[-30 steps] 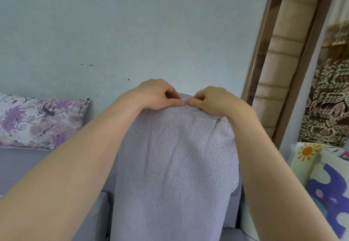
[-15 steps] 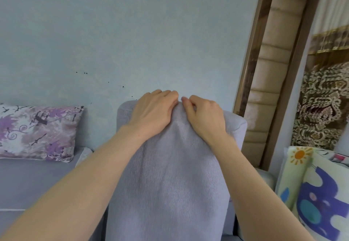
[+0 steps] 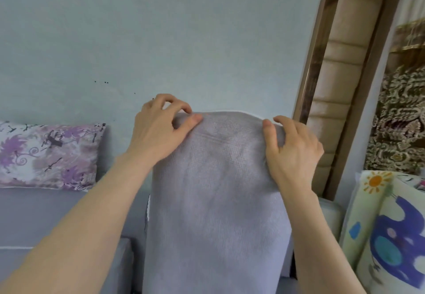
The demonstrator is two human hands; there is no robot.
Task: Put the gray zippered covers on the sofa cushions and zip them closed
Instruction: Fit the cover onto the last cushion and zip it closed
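Both grips are closed on cloth. The left hand (image 3: 158, 130) has its thumb on the front of the gray cover (image 3: 213, 201) and its fingers curled over the top edge, left of centre in the frame. The right hand (image 3: 292, 148) pinches the cover's upper right corner the same way. The cover stands upright in the middle of the frame, drawn over the cushion (image 3: 241, 111), which shows only as a thin white line along the top rim. Behind it is the gray sofa (image 3: 46, 213), with a purple-flowered pillow (image 3: 50, 155) at the left and a printed cushion (image 3: 391, 224) at the lower right. No zipper shows from this side.

The step in hand looks like seating the cover over the top corners. To do it well, pull both corners evenly so the seam sits along the cushion's edge. Then work the filling into each corner and smooth the slack downward before going for the zipper. A lopsided tug would likely twist the fabric and make the zip bind.
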